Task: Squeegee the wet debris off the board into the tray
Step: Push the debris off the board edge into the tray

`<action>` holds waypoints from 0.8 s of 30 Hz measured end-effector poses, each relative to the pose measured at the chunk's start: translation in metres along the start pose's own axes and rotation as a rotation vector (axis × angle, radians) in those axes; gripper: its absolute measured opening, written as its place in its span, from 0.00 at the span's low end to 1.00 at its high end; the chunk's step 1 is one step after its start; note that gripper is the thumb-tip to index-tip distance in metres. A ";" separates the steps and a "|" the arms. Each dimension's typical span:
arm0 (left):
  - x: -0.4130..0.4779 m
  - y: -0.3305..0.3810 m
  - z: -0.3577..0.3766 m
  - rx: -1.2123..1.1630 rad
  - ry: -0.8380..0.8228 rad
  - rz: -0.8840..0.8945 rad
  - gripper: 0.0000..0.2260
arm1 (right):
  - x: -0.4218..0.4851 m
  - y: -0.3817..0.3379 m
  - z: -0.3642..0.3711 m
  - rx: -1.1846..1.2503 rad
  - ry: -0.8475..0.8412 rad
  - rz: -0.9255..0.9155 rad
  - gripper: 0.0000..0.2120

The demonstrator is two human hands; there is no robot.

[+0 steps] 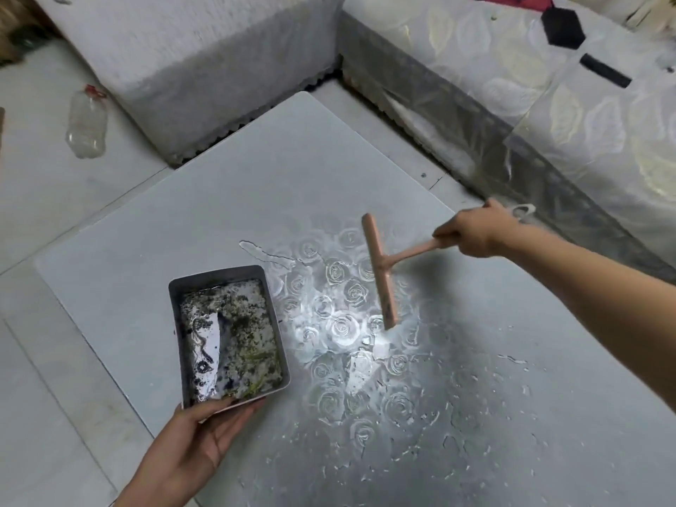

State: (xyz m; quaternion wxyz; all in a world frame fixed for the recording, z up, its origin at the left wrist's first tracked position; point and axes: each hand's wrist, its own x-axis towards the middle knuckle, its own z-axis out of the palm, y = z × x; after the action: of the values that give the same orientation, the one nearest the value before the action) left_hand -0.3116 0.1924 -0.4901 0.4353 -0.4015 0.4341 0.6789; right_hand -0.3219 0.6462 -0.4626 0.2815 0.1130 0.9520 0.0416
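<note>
Head view: right hand (475, 232) curled round squeegee (380, 272) handle, blade over wet middle of board (219, 199). Tray (175, 312) on board's left part, debris (252, 345) and water inside. Left hand (194, 440) pinches tray's near rim, thumb on top. Droplets across board's near side. Bottle (86, 122) on floor beyond board's left edge.
</note>
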 end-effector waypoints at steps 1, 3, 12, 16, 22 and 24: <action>0.001 0.003 -0.003 -0.010 0.009 0.009 0.26 | 0.011 -0.014 -0.003 -0.006 -0.006 -0.042 0.20; 0.002 0.008 -0.011 -0.037 0.028 0.028 0.26 | 0.026 -0.049 -0.002 -0.031 -0.019 -0.170 0.20; -0.002 0.028 -0.042 -0.103 0.059 0.050 0.23 | 0.075 -0.104 -0.090 -0.366 0.101 -0.345 0.16; -0.001 0.034 -0.053 -0.127 0.052 0.057 0.21 | 0.108 -0.167 -0.123 -0.563 0.165 -0.365 0.11; -0.003 0.040 -0.066 -0.179 0.051 0.075 0.17 | 0.109 -0.197 -0.132 -0.733 0.169 -0.467 0.13; -0.006 0.040 -0.066 -0.192 0.045 0.069 0.16 | 0.098 -0.189 -0.128 -0.749 0.166 -0.484 0.16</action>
State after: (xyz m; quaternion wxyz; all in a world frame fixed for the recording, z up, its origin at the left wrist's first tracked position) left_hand -0.3361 0.1192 -0.4947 0.3611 -0.4413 0.3903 0.7229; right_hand -0.5082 0.4843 -0.4340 0.2272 -0.2261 0.8898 0.3249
